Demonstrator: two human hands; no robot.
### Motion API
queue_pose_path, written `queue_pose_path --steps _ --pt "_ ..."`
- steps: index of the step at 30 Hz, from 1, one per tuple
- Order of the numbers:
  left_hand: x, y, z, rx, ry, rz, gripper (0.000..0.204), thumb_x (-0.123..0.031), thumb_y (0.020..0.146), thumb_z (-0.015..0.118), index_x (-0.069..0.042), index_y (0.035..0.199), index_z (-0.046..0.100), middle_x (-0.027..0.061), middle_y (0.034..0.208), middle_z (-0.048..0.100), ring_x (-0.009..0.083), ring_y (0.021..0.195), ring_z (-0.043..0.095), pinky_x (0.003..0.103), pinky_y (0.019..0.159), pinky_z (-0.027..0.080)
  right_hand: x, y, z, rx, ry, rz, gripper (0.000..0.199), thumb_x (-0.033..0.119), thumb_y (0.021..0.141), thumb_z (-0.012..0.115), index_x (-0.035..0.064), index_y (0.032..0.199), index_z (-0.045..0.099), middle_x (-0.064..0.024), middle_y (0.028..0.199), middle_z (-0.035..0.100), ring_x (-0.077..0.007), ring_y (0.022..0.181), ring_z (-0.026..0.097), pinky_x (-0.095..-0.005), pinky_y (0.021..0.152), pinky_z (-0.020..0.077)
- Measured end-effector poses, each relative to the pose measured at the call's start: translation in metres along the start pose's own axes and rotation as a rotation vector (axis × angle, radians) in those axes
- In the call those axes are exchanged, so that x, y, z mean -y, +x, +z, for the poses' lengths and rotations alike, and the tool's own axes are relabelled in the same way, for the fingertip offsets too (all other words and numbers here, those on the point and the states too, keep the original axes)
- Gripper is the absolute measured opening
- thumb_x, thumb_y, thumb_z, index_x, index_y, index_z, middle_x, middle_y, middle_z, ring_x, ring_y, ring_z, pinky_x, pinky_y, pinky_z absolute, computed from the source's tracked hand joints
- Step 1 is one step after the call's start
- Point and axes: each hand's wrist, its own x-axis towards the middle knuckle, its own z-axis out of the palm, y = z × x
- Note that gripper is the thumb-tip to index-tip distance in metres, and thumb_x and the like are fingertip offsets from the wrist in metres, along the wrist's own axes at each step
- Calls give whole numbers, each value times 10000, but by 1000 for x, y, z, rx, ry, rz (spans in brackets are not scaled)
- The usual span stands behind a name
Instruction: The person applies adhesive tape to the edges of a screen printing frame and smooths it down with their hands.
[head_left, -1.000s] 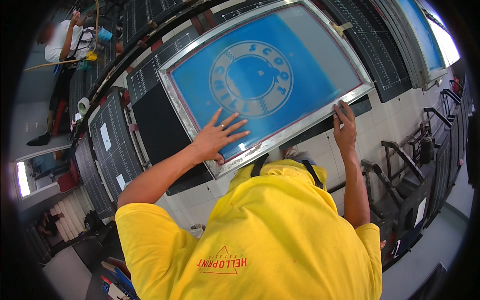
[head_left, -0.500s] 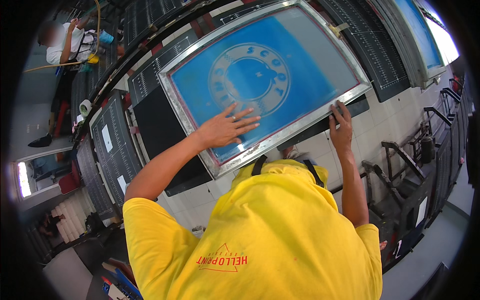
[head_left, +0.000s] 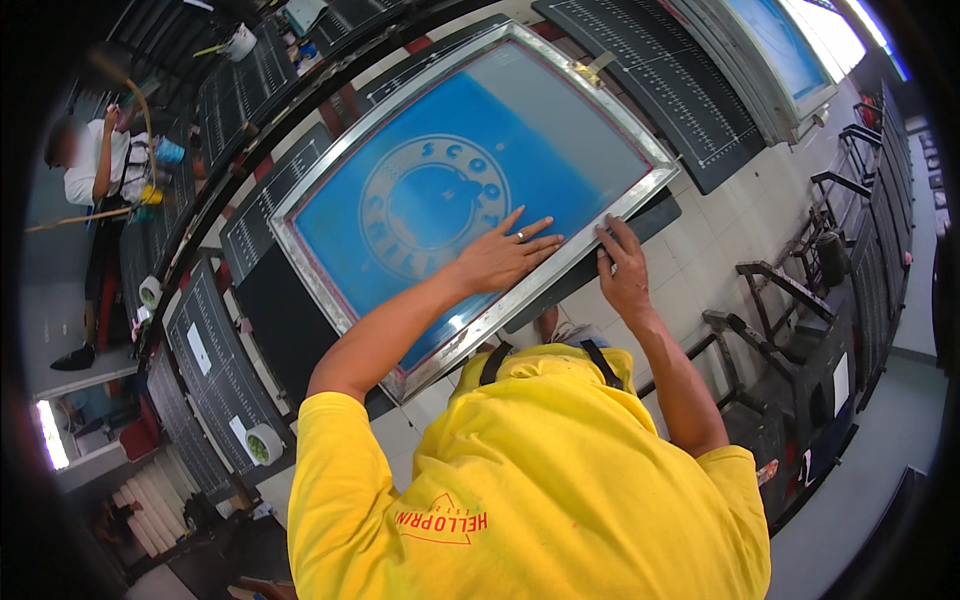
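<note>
A screen printing frame (head_left: 470,345) with a silver metal rim lies tilted across the black platens in front of me. Its blue-coated mesh (head_left: 545,125) carries a pale ring-shaped design (head_left: 378,190) with lettering. My left hand (head_left: 510,258) is flat on the mesh near the close rim, fingers spread, a ring on one finger. At the near right part of the rim, my right hand (head_left: 625,268) has its fingers over the metal edge, with the thumb just outside it. The underside of that grip is hidden.
Black platens with white ruled marks (head_left: 690,110) stand in rows beyond and to the left. More framed screens (head_left: 785,60) are stacked at the far right. Dark metal brackets (head_left: 785,290) line the right side. A tape roll (head_left: 264,444) lies left; another person (head_left: 95,165) stands far left.
My left hand has slid rightward over the mesh, closer to the near rim and my right hand. My right hand stays at the rim. The whole view has shifted with my head.
</note>
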Motion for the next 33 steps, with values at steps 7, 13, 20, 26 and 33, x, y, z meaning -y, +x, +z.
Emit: queue_pose_path --steps 7,13,20,26,33 --pt "16 77 5 -59 -16 1 498 -227 993 394 -141 1484 411 -2 1569 346 230 1497 198 553 1211 102 -3 -2 0 11 -3 2 417 -36 792 570 1 1203 632 -182 1349 542 -377 1303 479 -454 1056 413" --pt "30 121 3 -39 15 31 509 -236 984 422 -142 1484 413 -5 1574 336 226 1499 193 565 1207 97 -1 -1 -2 33 -24 21 449 -39 769 563 10 1209 636 -173 1358 541 -367 1310 476 -449 1051 415" --pt "38 149 14 -176 1 -23 532 -327 990 434 -147 1489 408 18 1609 258 268 1509 135 602 1194 77 -2 -2 -4 43 -32 41 482 -43 755 565 27 1227 630 -155 1382 528 -350 1325 466 -447 1032 416" --pt "43 187 12 -255 -30 -187 710 -395 923 569 -100 1522 327 90 1630 180 338 1507 108 631 1172 107 -3 0 -7 60 -16 54 510 -44 746 564 47 1244 624 -136 1391 525 -333 1327 467 -443 1023 417" --pt "56 184 4 -532 -52 -284 516 -310 896 639 -45 1331 556 156 1475 439 352 1391 365 519 1134 290 -5 3 -12 75 7 38 499 -48 738 567 59 1220 638 -122 1374 541 -326 1304 489 -438 1014 423"
